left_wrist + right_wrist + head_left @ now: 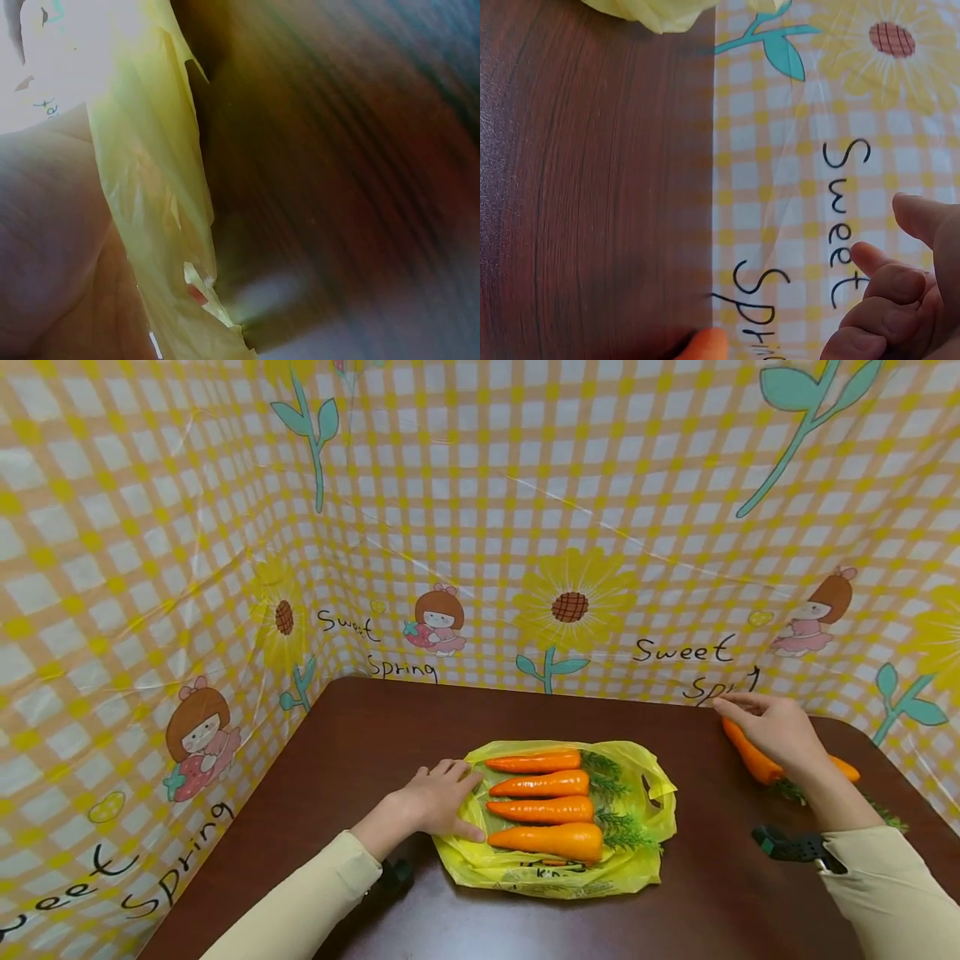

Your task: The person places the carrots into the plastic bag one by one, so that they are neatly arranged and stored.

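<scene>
A yellow plastic bag (517, 877) lies flat on the table, with a row of several orange carrots (545, 811) on top, their green leaves pointing right. My left hand (438, 797) rests on the bag's left edge, fingers spread and thumb close to the nearest carrot's tip. The left wrist view shows the bag's crumpled edge (150, 172) alongside the palm. Over at the right, my right hand (780, 731) is raised over two more carrots (757, 764), partly covering them. Its fingers are loosely bent with nothing between them and the thumb in the right wrist view.
The dark brown table (405, 718) meets a checked, flower-printed cloth (480, 543) that hangs behind it and along the left side. A cut-out handle hole (655, 791) shows at the bag's right end. Green leaves (885, 814) lie beside the right forearm.
</scene>
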A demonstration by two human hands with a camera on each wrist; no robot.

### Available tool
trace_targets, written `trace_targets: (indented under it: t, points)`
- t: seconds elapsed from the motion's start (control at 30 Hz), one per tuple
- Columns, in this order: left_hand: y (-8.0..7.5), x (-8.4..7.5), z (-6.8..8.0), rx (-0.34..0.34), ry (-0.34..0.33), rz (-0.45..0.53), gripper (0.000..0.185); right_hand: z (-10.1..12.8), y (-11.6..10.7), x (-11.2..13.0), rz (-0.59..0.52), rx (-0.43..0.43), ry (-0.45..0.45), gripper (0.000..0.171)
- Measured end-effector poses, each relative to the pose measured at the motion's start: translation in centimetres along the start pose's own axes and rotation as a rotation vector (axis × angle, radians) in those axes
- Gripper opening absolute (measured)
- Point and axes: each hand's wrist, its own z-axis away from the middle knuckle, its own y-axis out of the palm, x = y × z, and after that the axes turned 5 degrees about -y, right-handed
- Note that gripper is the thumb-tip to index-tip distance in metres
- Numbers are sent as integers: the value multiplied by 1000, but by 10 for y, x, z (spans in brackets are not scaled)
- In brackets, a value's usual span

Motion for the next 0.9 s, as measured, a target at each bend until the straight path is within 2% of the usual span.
trace_targets:
  t: [0.3,0.53,0.9]
  points:
    - [0,-1,-1,-13,4,8,94,-3,-6,-14,34,17,33,83]
    - [1,-2,0,-6,3,14,94,1,-10,-18,78,7,-4,76]
    - [2,-2,1,-7,7,31,92,10,-14,-29,154,17,0,72]
